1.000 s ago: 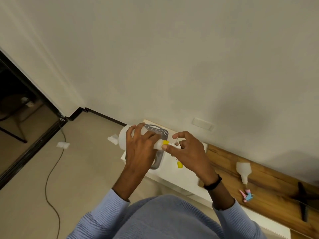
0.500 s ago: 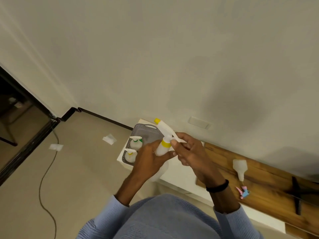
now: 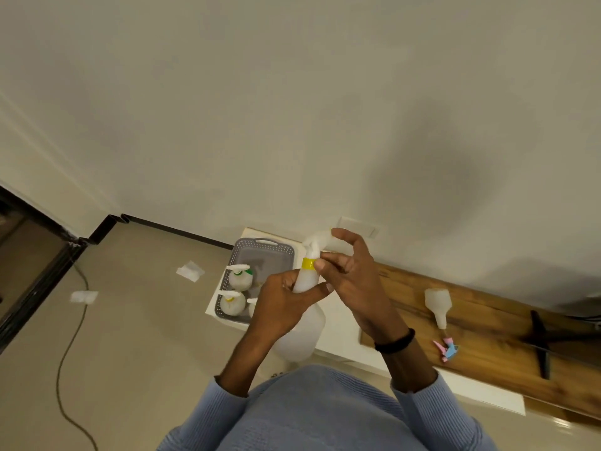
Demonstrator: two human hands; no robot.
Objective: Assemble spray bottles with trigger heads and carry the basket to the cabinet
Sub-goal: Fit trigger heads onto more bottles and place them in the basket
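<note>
bottle: sideways → upright | left hand: body → neck | right hand: now cupping trigger head

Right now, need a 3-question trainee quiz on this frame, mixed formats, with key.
1. True or false: the left hand grips the spray bottle while the right hand holds its trigger head.
2. The collar under that trigger head is: A green, B yellow, C pink.
3. Fill in: the loose bottle lies on its side on the ____ board.

Key: 1 true; 2 B; 3 wooden.
</note>
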